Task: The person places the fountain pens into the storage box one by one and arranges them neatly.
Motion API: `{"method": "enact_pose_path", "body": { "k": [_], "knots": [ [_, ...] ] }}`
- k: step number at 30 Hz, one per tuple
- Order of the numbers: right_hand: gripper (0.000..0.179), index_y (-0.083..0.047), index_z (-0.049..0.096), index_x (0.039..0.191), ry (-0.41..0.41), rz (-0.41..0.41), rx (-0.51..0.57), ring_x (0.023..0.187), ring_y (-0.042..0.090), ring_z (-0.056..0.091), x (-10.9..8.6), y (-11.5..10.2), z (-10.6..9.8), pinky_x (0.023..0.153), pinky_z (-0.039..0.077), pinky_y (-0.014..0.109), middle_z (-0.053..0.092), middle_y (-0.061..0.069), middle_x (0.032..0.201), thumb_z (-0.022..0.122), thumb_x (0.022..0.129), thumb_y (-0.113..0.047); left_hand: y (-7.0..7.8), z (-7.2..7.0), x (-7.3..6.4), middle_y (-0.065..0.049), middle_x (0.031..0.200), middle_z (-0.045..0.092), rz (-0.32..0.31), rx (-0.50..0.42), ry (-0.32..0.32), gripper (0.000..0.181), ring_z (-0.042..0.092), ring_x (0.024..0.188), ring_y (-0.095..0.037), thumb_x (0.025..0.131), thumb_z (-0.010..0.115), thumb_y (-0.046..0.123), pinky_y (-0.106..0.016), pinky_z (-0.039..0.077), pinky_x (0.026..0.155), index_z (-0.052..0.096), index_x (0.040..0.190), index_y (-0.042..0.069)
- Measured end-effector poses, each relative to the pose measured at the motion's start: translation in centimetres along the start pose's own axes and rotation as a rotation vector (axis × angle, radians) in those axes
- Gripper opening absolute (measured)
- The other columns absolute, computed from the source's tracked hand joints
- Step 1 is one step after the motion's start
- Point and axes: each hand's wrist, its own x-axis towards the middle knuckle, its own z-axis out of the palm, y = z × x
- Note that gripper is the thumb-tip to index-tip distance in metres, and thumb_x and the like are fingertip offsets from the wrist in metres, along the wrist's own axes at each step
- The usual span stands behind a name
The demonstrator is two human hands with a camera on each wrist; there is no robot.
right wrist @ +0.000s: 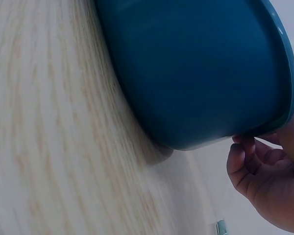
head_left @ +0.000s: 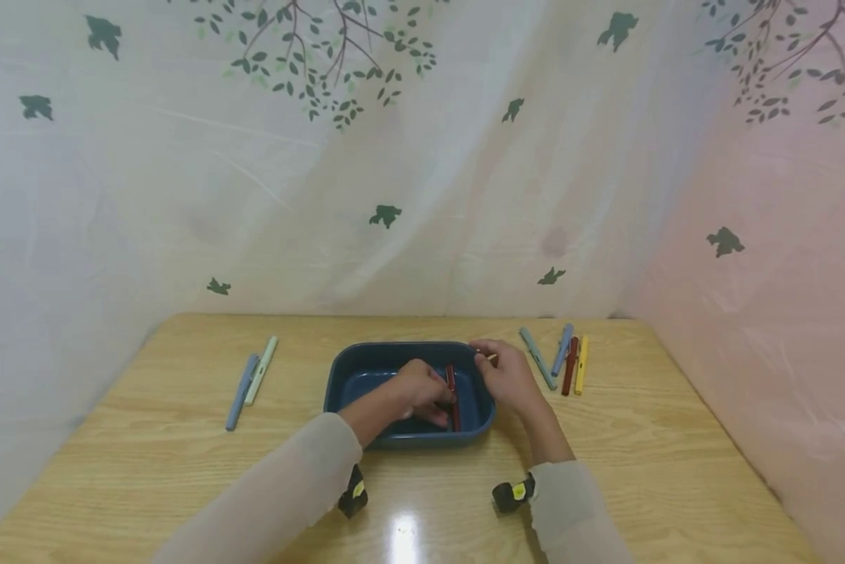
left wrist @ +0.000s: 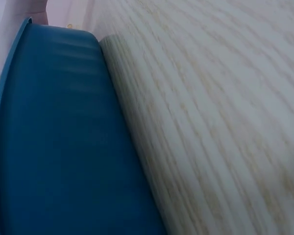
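Note:
A dark blue rectangular basin [head_left: 408, 440] sits on the wooden table. Inside it, near the right end, is a dark red pen [head_left: 456, 419]. My left hand [head_left: 420, 392] reaches over the near rim into the basin, its curled fingers at the middle of the pen. In the left wrist view, the basin's outer wall [left wrist: 73, 137] hides that hand. My right hand [head_left: 510, 380] grips the basin's far right corner. From the right wrist, the right hand [right wrist: 272, 181] shows with curled fingers against the outside of the basin [right wrist: 201, 73], just under the rim.
To the right lie a teal pen [head_left: 538, 360], a blue pen [head_left: 561, 352], another dark red pen [head_left: 570, 368] and a yellow pen [head_left: 581, 366]. On the left are a light blue pen [head_left: 241, 395] and a pale green pen [head_left: 261, 372]. A patterned curtain [head_left: 450, 258] hangs behind the table.

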Motion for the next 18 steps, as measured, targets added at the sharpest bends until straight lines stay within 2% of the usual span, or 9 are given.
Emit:
{"method": "enact_pose_path", "body": {
  "k": [4, 9, 11, 16, 18],
  "knots": [
    [0.029, -0.005, 0.068, 0.131, 0.006, 0.003, 0.004, 0.094, 0.026, 0.066, 0.0, 0.0, 0.0, 0.074, 0.056, 0.038, 0.068, 0.015, 0.116, 0.059, 0.104, -0.009, 0.5, -0.9, -0.5, -0.026, 0.095, 0.072, 0.005, -0.014, -0.001, 0.014, 0.070, 0.063, -0.024, 0.091, 0.071, -0.004, -0.039, 0.063, 0.065, 0.069, 0.103, -0.010],
    [0.029, -0.004, 0.068, 0.131, 0.007, -0.010, 0.008, 0.091, 0.025, 0.066, -0.1, -0.1, 0.0, 0.072, 0.056, 0.037, 0.068, 0.015, 0.116, 0.059, 0.103, -0.009, 1.0, -2.5, -0.7, -0.024, 0.107, 0.069, 0.018, -0.057, 0.014, 0.028, 0.070, 0.072, -0.027, 0.093, 0.069, -0.003, -0.039, 0.063, 0.067, 0.063, 0.119, -0.011],
    [0.029, -0.004, 0.067, 0.131, 0.008, -0.012, 0.007, 0.090, 0.025, 0.066, -0.2, -0.1, 0.0, 0.072, 0.056, 0.036, 0.068, 0.015, 0.116, 0.059, 0.104, -0.008, 1.3, -3.2, -0.9, -0.023, 0.112, 0.068, 0.042, -0.053, 0.018, 0.034, 0.071, 0.079, -0.031, 0.094, 0.069, -0.001, -0.039, 0.063, 0.069, 0.059, 0.125, -0.011],
    [0.030, -0.004, 0.067, 0.132, 0.010, -0.010, 0.011, 0.091, 0.025, 0.066, -0.2, 0.0, -0.1, 0.072, 0.056, 0.036, 0.068, 0.015, 0.117, 0.058, 0.104, -0.009, 1.9, -5.3, -2.0, -0.027, 0.125, 0.065, 0.152, 0.012, 0.002, 0.040, 0.070, 0.096, -0.042, 0.099, 0.065, 0.004, -0.040, 0.063, 0.071, 0.050, 0.133, -0.012],
    [0.030, -0.004, 0.067, 0.132, 0.009, -0.014, 0.012, 0.091, 0.026, 0.065, -0.2, 0.0, -0.1, 0.073, 0.056, 0.037, 0.068, 0.016, 0.117, 0.058, 0.104, -0.009, 2.0, -6.3, -2.5, -0.029, 0.128, 0.062, 0.183, 0.024, -0.012, 0.042, 0.069, 0.097, -0.043, 0.100, 0.064, 0.005, -0.040, 0.063, 0.073, 0.048, 0.135, -0.011]
  ]
}}
